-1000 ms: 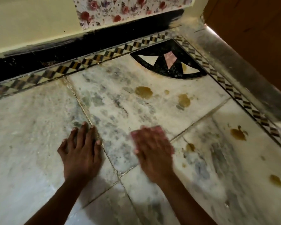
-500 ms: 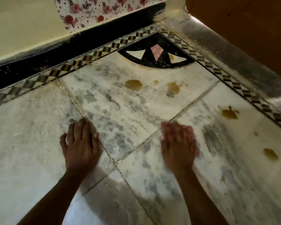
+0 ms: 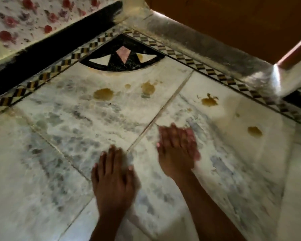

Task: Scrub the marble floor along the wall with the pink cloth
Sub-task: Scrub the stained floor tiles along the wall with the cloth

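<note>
- The right hand (image 3: 176,150) lies flat on the marble floor (image 3: 76,136), fingers straight and close together, pressing down on the pink cloth (image 3: 195,153). Only slivers of the cloth show — a pink edge past the fingertips and along the hand's right side. Its grip is not curled round the cloth; the hand is blurred.
- The left hand (image 3: 114,178) rests palm-down on the floor just beside the right one, fingers straight and slightly spread, holding nothing. Its fingertips reach a joint between the slabs.
- The cloth sits on a white slab veined with grey, near the corner of the room and apart from both walls.
- Four yellow-brown stains (image 3: 103,94) dot the marble ahead of the hands, and a smaller spot lies between two of them — none is touched by either hand.
- A chequered inlay border (image 3: 42,77) of black, yellow and white runs along both walls and meets at the corner, where a black fan-shaped inlay (image 3: 122,58) holds a pink diamond and white wedges.
- A black skirting (image 3: 47,49) lines the left wall under floral-patterned paper (image 3: 24,18). On the right, a shiny grey strip runs below a brown wooden panel (image 3: 233,23).
</note>
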Demonstrator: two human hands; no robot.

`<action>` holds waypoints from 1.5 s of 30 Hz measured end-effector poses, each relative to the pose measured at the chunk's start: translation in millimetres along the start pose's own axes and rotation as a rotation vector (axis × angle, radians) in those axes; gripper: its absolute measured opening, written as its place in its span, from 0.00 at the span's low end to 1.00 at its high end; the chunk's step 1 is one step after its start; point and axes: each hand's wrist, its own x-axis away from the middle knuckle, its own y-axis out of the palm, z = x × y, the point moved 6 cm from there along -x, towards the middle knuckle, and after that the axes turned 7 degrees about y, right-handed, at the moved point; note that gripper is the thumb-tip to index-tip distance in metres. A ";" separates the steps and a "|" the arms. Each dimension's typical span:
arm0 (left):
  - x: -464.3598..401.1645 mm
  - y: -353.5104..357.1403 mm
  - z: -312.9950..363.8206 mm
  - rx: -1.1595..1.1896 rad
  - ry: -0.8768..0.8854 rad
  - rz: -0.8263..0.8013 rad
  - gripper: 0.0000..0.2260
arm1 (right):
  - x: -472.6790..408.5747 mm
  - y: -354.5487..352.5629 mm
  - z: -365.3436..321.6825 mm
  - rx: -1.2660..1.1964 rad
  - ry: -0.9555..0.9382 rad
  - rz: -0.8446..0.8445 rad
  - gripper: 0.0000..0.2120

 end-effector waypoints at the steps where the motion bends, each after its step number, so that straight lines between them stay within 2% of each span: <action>1: -0.6 0.1 -2.4 -0.025 0.002 0.009 0.29 | -11.5 2.5 -11.8 -0.006 -0.034 -0.050 0.30; 4: 0.9 -3.3 0.4 -0.051 0.007 0.001 0.29 | 14.3 -6.4 -19.6 -0.013 -0.255 0.045 0.29; 6: -0.8 -5.3 4.0 -0.038 0.003 -0.010 0.29 | 69.9 -12.1 2.9 -0.028 -0.306 0.109 0.27; 9: 0.4 -5.4 5.9 -0.037 -0.004 -0.008 0.29 | 106.2 -18.1 64.8 -0.050 -0.173 0.124 0.26; 12: 0.3 -2.7 5.8 -0.039 0.009 -0.012 0.29 | 53.8 -17.0 106.6 0.020 0.096 0.093 0.28; 14: 2.7 -2.9 8.4 -0.020 0.010 -0.003 0.29 | 33.9 -12.3 102.8 -0.015 0.166 0.017 0.31; 17: 5.8 -10.3 14.4 -0.065 0.059 0.018 0.29 | 81.5 -14.3 76.2 -0.039 -0.139 0.107 0.29; 19: 5.2 -11.9 20.9 -0.149 0.142 -0.015 0.29 | 132.7 -19.1 89.0 -0.041 -0.258 0.074 0.26; 21: 0.5 -10.3 27.6 -0.176 0.217 -0.056 0.29 | 149.0 -25.3 124.4 -0.061 -0.174 0.018 0.25; 25: -16.8 -2.1 51.1 -0.112 0.268 -0.069 0.30 | 96.1 -30.0 169.9 -0.064 0.099 0.065 0.27; 28: -34.2 9.4 80.0 -0.045 0.281 -0.094 0.32 | 70.8 -29.7 164.2 -0.104 0.054 -0.001 0.29; 30: -43.2 18.1 97.3 0.006 0.286 -0.122 0.32 | 71.9 -36.9 167.0 -0.085 -0.045 0.044 0.25; 32: -45.3 25.2 103.7 0.030 0.295 -0.126 0.30 | 77.7 -39.9 182.7 0.015 -0.052 0.075 0.24; 34: -42.4 32.1 101.2 0.035 0.278 -0.099 0.28 | 76.2 -40.3 199.9 0.077 0.012 0.089 0.26; 37: -43.1 36.1 96.2 0.058 0.249 -0.079 0.29 | 58.2 -40.4 209.7 -0.019 0.220 0.136 0.27; 39: -45.0 35.3 97.1 0.061 0.253 -0.081 0.29 | 43.6 -37.3 198.7 -0.062 0.278 0.175 0.28; 41: -44.3 35.6 97.8 0.059 0.246 -0.093 0.29 | 41.0 -38.6 181.9 -0.049 0.187 0.215 0.28; 43: -44.7 33.3 98.8 0.049 0.243 -0.105 0.29 | 54.8 -39.1 171.1 -0.001 0.032 0.161 0.28; 45: -45.6 30.8 101.9 0.051 0.248 -0.120 0.28 | 85.7 -42.6 177.6 -0.003 -0.014 0.169 0.28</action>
